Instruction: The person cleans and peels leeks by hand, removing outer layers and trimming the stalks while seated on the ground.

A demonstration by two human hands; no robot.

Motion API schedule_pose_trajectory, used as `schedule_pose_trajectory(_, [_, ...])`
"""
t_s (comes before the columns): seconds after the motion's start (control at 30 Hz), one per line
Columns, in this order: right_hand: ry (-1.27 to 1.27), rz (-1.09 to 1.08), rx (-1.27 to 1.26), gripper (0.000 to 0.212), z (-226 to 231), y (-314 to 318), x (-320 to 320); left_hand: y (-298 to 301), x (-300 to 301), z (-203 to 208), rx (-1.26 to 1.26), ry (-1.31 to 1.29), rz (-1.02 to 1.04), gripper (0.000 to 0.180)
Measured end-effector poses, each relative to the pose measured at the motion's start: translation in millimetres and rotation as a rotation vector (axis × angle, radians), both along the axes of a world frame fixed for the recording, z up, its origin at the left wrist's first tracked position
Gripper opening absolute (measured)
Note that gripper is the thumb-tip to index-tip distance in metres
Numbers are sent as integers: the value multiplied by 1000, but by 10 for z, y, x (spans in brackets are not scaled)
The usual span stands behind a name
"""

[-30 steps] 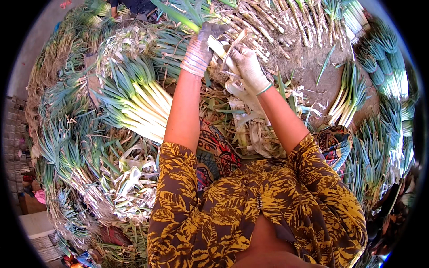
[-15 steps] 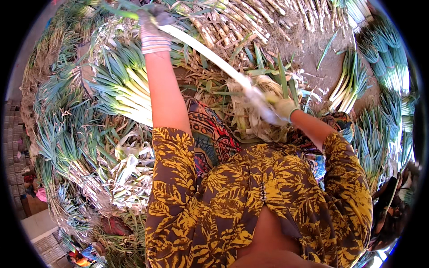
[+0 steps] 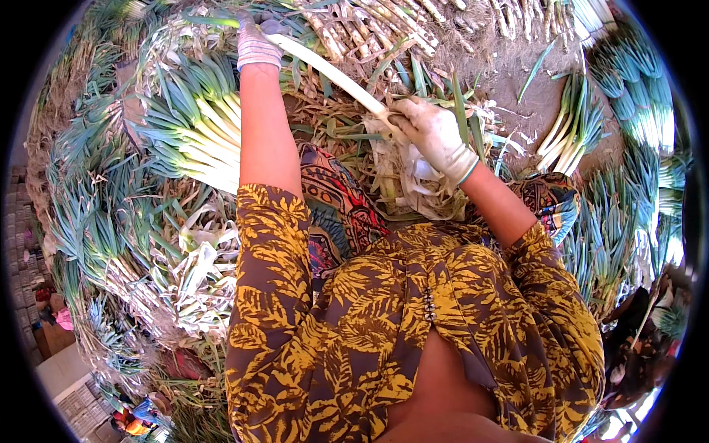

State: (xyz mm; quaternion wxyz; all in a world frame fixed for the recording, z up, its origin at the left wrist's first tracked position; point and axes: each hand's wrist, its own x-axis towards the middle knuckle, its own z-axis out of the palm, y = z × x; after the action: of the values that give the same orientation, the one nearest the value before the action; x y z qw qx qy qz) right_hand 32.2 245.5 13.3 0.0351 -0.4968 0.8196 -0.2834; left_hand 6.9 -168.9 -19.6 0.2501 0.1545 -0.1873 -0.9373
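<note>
A long leek (image 3: 336,79) stretches between my two gloved hands, its white shaft slanting down to the right. My left hand (image 3: 258,46), far out at the upper left, is closed around it near the green part. At the other end my right hand (image 3: 430,131), in a pale glove with a green cuff, has its fingers closed on the base. Beneath the right hand lie loose pale husks (image 3: 402,173), heaped close to my knees. Beside my left forearm rests a bunch of leeks with clean white stalks (image 3: 210,140).
Untrimmed leeks with dry, dirty stalks (image 3: 369,26) lie at the far side. A small leek bunch (image 3: 565,125) sits on the ground to the right, with tied bundles (image 3: 635,96) beyond it. More leeks (image 3: 96,214) and peeled leaves (image 3: 199,273) pile up at the left.
My right hand has moved up and left, from over the husk heap to the leek's base. The white strip trailing there no longer stretches from the stalk. My left hand stays nearly in place.
</note>
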Motion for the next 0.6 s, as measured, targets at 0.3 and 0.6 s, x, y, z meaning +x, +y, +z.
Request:
schedule_pose_trajectory(0.3, [-111,116,336,16,-319,982,141,-158,94,-11,-53,-46,53,55])
schedule_pose_trajectory(0.6, [-1147,-13,-91,69,88,345,1,31,25,-85,-5,116,-40,60])
